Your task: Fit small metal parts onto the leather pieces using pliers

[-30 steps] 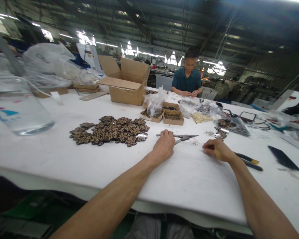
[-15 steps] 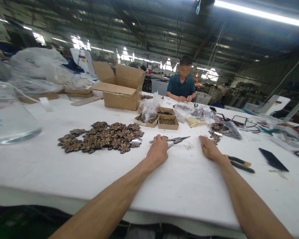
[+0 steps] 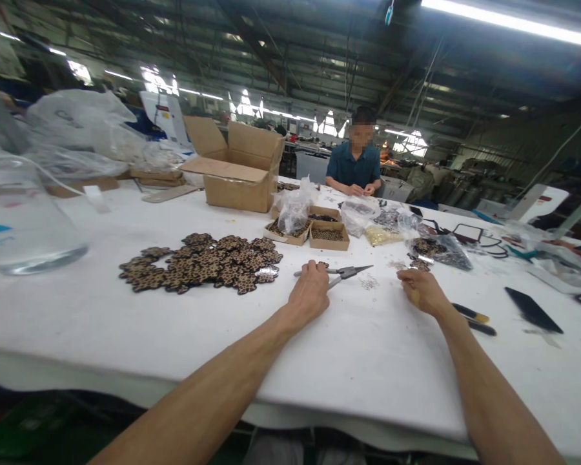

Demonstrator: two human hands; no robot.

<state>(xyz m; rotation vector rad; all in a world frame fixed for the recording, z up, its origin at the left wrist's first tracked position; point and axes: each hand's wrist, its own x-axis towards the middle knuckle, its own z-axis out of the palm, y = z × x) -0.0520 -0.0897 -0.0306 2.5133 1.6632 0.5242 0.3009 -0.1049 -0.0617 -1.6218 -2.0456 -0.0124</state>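
My left hand (image 3: 310,288) is closed around a pair of needle-nose pliers (image 3: 349,272), whose pointed jaws aim right over the white table. A dark bit of something shows just past its fingers. Beyond the jaw tips lies a small scatter of metal rings (image 3: 368,282). My right hand (image 3: 423,292) rests to the right of the rings with thumb and fingers pinched together; what they hold, if anything, is too small to make out. Close behind it lie a few leopard-print pieces (image 3: 419,263). A large heap of flat leopard-print pieces (image 3: 208,263) spreads left of my left hand.
Yellow-and-black handles of another tool (image 3: 472,315) stick out beside my right wrist. A black phone-like slab (image 3: 532,310) lies farther right. Small cardboard trays (image 3: 329,240) of metal parts, a cardboard box (image 3: 237,194) and plastic bags stand behind. Across the table sits another person (image 3: 353,165).
My right hand has drawn its fingers together into a pinch and shifted slightly right. The left hand still grips the pliers. The whole view has shifted a little.
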